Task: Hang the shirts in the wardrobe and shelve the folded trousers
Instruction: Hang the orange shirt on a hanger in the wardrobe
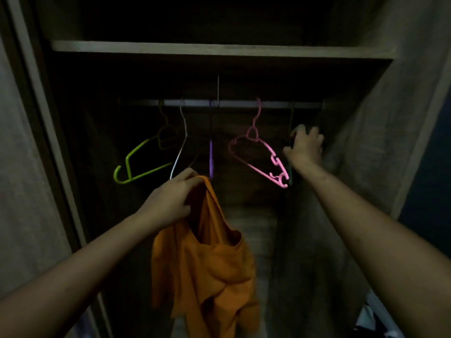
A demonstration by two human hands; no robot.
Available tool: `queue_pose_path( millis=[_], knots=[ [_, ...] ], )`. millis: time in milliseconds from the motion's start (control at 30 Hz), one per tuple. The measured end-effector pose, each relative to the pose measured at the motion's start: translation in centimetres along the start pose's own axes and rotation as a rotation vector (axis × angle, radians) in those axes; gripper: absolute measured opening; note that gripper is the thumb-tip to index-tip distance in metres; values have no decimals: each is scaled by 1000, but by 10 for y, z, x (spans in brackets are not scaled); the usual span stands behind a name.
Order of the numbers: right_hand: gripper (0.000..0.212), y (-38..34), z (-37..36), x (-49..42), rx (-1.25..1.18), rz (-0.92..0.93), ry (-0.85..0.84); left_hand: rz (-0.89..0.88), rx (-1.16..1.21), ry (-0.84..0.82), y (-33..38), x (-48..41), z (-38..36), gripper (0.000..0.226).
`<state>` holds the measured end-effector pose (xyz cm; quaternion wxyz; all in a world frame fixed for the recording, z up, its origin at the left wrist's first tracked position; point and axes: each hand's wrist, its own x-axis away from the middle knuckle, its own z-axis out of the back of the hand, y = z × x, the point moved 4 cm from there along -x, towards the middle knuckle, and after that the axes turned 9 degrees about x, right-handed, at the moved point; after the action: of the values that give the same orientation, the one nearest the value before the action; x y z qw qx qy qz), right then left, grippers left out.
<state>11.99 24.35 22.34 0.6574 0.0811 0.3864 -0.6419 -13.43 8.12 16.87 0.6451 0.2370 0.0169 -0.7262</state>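
An orange shirt [210, 264] hangs limp in front of the dark wardrobe, bunched at its top in my left hand [170, 201]. Above it runs the rail [234, 103] with several bare hangers: a green hanger [136, 164], a white hanger [181, 140], a purple hanger [211, 157] and a pink hanger [261, 157]. My right hand [305, 147] reaches to the rail's right end, fingers curled around a dark green hanger [290, 152] that is mostly hidden in shadow. No folded trousers are in view.
A wooden shelf [219, 51] spans the wardrobe above the rail. The wardrobe's side walls [380, 132] close in left and right. Pale cloth [373, 315] lies at the bottom right corner. The interior is very dim.
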Motion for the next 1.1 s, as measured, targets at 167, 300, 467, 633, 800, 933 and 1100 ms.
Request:
queue_pose_path(
  millis=[167, 300, 467, 633, 800, 933, 1100],
  knots=[
    [34, 19, -33, -13, -265, -115, -102, -23, 152, -87, -3, -12, -12, 66],
    [27, 25, -28, -9, -425, -112, 12, -24, 191, -100, -1, -15, -17, 62],
    [31, 43, -33, -10, -540, -56, 49, 28, 201, -159, -4, -21, -30, 67],
    [39, 43, -31, -21, -514, 2, 78, 34, 239, -183, -7, -27, -40, 67],
    [35, 57, -46, 19, -543, 13, 116, 23, 290, -185, -5, -32, -43, 72],
    [17, 84, -77, 65, -629, -104, -32, 38, 348, -213, -4, -31, -54, 72],
    [21, 91, -48, 145, -888, -178, 116, 38, 395, -242, 1, -29, -69, 73]
  ],
)
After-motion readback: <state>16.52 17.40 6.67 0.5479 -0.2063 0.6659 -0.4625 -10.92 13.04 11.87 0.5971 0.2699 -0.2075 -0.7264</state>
